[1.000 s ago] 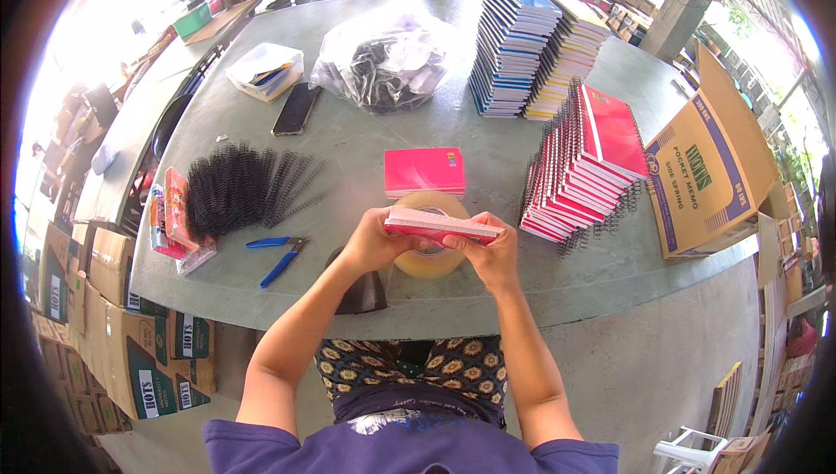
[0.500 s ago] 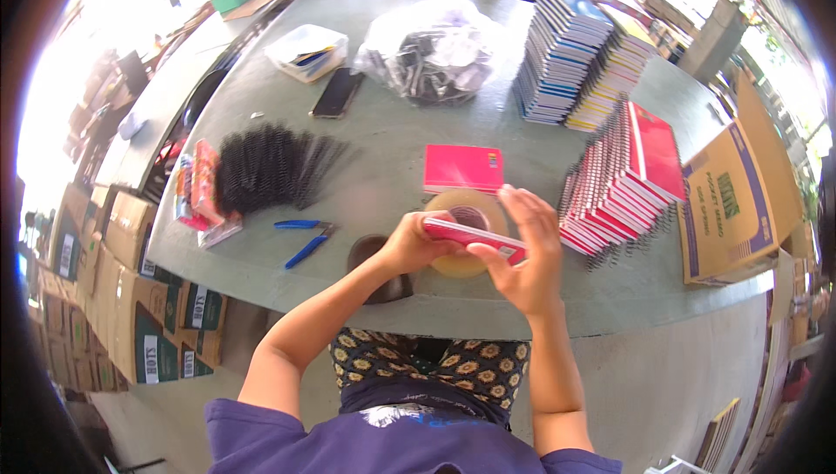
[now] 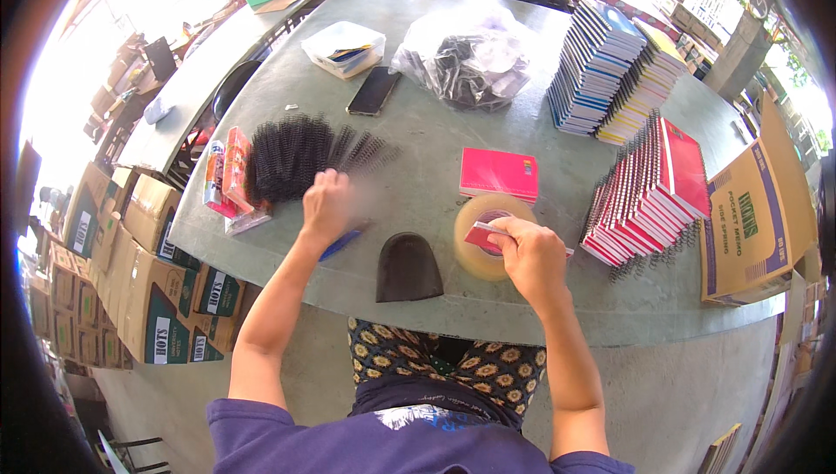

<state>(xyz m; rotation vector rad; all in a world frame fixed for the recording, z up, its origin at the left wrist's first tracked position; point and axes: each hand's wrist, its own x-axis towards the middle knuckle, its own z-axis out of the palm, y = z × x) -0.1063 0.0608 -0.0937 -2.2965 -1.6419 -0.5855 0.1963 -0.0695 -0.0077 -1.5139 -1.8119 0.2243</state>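
Observation:
My right hand [image 3: 533, 258] pinches a small red notepad [image 3: 479, 236], tilted edge-on above a wide roll of clear tape [image 3: 471, 258]. My left hand [image 3: 326, 206] is at the near edge of a pile of black spiral binding coils [image 3: 283, 161]; motion smears its fingers, so I cannot see whether they grip a coil. Partly behind that hand lies a tool with blue handles [image 3: 344, 243]. Between my hands rests a dark, round-topped flat piece [image 3: 407, 267]. Red notepads [image 3: 498, 173] lie just beyond the tape roll.
Spiral-bound red notepads [image 3: 649, 182] lean in a stack at right, beside an open cardboard box [image 3: 753, 213]. Blue [image 3: 592, 65] and yellow [image 3: 640, 91] stacks stand behind. A phone [image 3: 374, 91], plastic tub [image 3: 344, 47] and clear bag [image 3: 470, 56] sit farther back; orange-red packets [image 3: 230, 169] lie left.
My left hand has let go of the red notepad and moved left to the coils. The notepad is now in my right hand alone. The view has shifted slightly.

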